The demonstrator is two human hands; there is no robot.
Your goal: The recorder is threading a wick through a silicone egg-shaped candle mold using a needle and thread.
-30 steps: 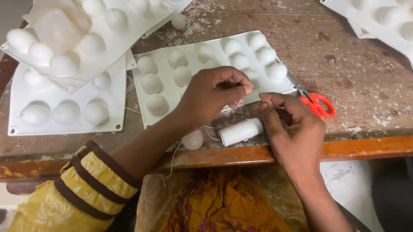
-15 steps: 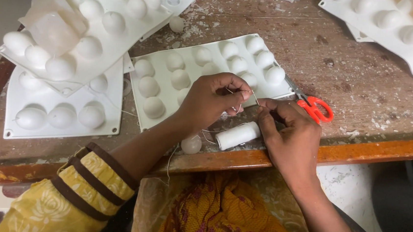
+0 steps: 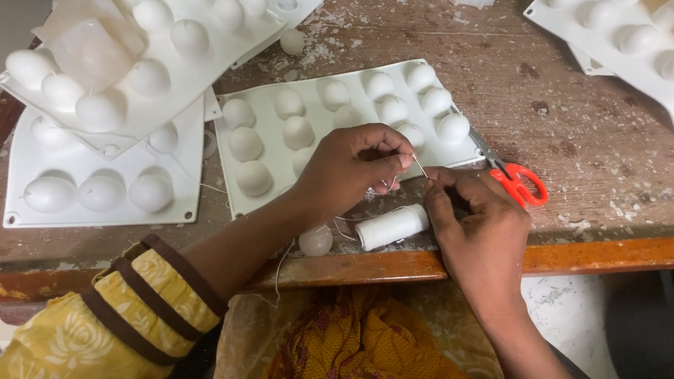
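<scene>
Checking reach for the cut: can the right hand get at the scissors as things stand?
Probably yes. The scissors lie on the table just past the right hand, red handles toward it, nothing between. But its fingers seem busy with a needle shared with the left hand.

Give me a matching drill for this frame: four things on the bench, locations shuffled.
Things:
1. scissors
2. thread spool
3. clear block
4. needle

Places:
A. on top of the stacked moulds, far left
B. between the fingertips of both hands
C. by the table's front edge, between the wrists
D. right of the right hand, red handles

Pairs: 1-D, 2-C, 3-A, 4-B
</scene>
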